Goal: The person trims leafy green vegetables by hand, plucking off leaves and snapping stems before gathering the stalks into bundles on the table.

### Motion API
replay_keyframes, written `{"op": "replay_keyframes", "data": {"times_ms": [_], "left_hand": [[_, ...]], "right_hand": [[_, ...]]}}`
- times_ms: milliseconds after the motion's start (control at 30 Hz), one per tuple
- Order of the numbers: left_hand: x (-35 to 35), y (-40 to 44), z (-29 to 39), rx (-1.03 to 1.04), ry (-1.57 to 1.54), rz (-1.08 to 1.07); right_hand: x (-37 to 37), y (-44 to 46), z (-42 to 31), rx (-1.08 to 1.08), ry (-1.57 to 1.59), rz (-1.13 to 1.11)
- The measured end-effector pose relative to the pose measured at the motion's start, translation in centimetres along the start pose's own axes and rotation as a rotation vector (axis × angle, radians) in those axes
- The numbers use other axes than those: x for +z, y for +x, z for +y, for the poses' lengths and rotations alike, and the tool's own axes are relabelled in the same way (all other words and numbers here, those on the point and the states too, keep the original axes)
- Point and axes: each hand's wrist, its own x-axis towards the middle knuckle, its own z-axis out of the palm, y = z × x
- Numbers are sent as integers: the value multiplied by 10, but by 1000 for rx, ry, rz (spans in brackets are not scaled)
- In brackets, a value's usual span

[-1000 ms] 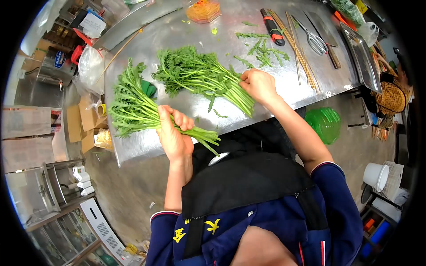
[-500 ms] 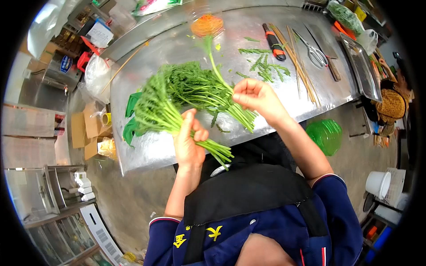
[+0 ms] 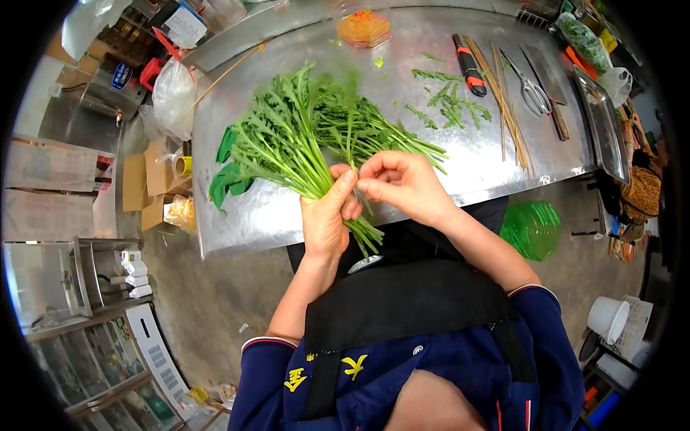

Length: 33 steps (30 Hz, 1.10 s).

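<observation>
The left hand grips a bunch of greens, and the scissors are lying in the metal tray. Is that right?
Not quite: the head view shows the scissors lying on the metal table, beside the cleaver, not in the metal tray. The left hand does grip a bunch of greens.

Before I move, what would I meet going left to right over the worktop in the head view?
Crumpled green item, held bunch of greens, black-and-red tool, thin sticks, scissors, cleaver, metal tray.

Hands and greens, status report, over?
Left hand gripping leafy bunch. Right hand pinching sprig alongside. Second greens pile just behind; nothing visibly blocking hands.
</observation>
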Motion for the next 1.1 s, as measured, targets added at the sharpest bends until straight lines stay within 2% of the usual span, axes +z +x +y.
{"op": "replay_keyframes", "data": {"times_ms": [100, 200, 333, 533, 567, 667, 800, 900, 1000, 1100], "left_hand": [[-2, -2, 2, 46, 63, -8], [-6, -6, 0, 34, 62, 3], [-10, -6, -2, 22, 60, -2], [-17, -5, -2, -16, 41, 40], [-17, -5, -2, -21, 22, 40], [-17, -5, -3, -18, 21, 25], [-19, -7, -3, -28, 36, 14], [-21, -4, -5, -27, 40, 15], [-22, -4, -7, -62, 41, 8], [-19, -3, -6, -94, 40, -2]], "right_hand": [[-1, 10, -3, -110, -146, 116], [3, 17, -1, -168, -94, 37], [5, 17, 0, -112, -230, 58], [13, 18, 7, 13, 60, -39], [11, 18, 10, 47, 23, -62], [10, 20, 23, 77, 37, -54], [8, 19, 29, 199, 246, -27], [5, 13, 23, 235, 114, 16], [10, 15, 22, 65, 102, -91], [2, 21, 26, 154, 168, -122]]}}
